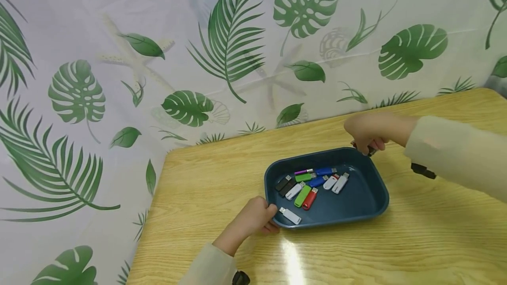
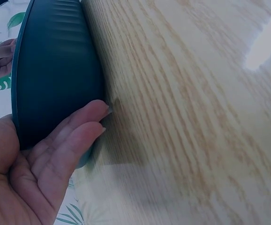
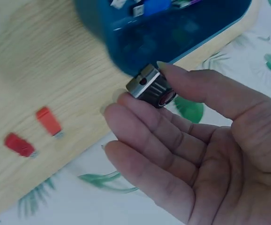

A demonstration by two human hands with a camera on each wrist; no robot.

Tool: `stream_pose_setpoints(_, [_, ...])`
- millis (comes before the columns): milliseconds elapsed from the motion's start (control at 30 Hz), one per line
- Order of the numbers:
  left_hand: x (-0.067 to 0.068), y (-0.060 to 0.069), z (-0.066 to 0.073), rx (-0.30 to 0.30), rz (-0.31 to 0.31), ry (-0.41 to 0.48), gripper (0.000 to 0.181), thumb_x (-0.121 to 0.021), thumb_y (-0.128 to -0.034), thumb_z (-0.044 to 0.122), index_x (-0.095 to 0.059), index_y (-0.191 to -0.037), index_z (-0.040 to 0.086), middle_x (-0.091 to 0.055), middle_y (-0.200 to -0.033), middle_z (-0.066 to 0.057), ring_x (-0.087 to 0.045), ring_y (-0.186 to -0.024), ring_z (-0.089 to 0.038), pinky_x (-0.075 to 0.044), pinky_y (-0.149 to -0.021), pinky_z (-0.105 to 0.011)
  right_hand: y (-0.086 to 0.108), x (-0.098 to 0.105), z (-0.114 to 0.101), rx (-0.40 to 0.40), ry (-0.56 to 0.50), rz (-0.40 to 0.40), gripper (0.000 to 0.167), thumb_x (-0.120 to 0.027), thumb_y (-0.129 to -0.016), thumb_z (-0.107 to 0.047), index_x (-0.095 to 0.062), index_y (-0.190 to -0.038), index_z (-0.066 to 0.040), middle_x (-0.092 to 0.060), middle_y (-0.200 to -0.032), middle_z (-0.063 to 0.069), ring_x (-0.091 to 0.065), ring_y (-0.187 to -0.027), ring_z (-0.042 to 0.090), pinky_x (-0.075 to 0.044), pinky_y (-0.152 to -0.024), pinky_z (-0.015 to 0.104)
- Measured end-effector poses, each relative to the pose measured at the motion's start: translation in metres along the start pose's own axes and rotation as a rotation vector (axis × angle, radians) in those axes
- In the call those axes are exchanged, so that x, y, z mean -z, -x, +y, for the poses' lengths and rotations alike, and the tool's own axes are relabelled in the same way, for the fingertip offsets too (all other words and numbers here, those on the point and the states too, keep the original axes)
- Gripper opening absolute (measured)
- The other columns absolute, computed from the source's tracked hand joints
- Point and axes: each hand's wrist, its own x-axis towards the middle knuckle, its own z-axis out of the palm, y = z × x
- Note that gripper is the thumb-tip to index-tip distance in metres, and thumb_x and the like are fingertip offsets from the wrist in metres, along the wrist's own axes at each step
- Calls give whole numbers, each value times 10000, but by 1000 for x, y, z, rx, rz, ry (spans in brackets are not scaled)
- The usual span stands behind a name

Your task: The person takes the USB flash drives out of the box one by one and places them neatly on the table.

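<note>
A dark blue tray (image 1: 354, 201) stands on the table with several USB sticks lying in its left half, among them a red stick (image 1: 310, 199), a green stick (image 1: 302, 196) and a white stick (image 1: 290, 216). My left hand (image 1: 253, 214) grips the tray's near left corner, thumb at the rim and fingers against the outer wall. Just past the far right corner, my right hand (image 1: 368, 131) pinches a black-and-silver USB stick (image 3: 152, 88) between thumb and fingers. The right wrist view shows it end-on, beside the tray wall.
On the wooden table (image 1: 206, 179), an orange USB stick (image 3: 48, 121) and a dark red USB stick (image 3: 19, 145) lie outside the tray, near the right hand. A leaf-patterned cloth (image 1: 237, 56) hangs behind the table's far edge.
</note>
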Motion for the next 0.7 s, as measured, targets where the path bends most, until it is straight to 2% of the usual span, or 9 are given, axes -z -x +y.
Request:
stream_pose_setpoints(167, [0, -1, -1, -1, 1, -1, 297, -459, -879, 89, -607, -664, -54, -684, -640, -157, -692, -601, -269, -561, -541, -354, -2, -4, 25, 8, -24, 21, 158, -653, -774, -19, -653, -617, -15, -633, -542, 85, -603, -471, 159, -468, -469, 248])
stream_pose_setpoints(233, [-1, -1, -2, 4, -1, -2, 301, -459, -881, 96, -607, -663, -50, -687, -645, -152, -692, -601, -260, -561, -542, -350, -4, -6, 35, 3, -52, 32, 150, -651, -764, -11, -647, -615, -6, -628, -532, 91, -599, -461, 164, -456, -452, 251])
stream_pose_setpoints(500, [2, 4, -10, 19, 13, 24, 266, -454, -870, 85, -598, -691, -48, -695, -662, -148, -700, -618, -253, -563, -549, -343, -16, -11, 64, -64, -136, 64, 96, -617, -800, -12, -610, -706, 11, -631, -580, 131, -582, -461, 177, -426, -444, 250])
stream_pose_setpoints(700, [2, 7, -10, 15, 19, 30, 251, -454, -860, 85, -592, -693, -41, -691, -653, -152, -698, -614, -262, -562, -544, -353, -20, -16, 88, -126, -191, 74, 120, -623, -813, -31, -605, -711, 30, -620, -584, 125, -558, -447, 149, -428, -453, 245])
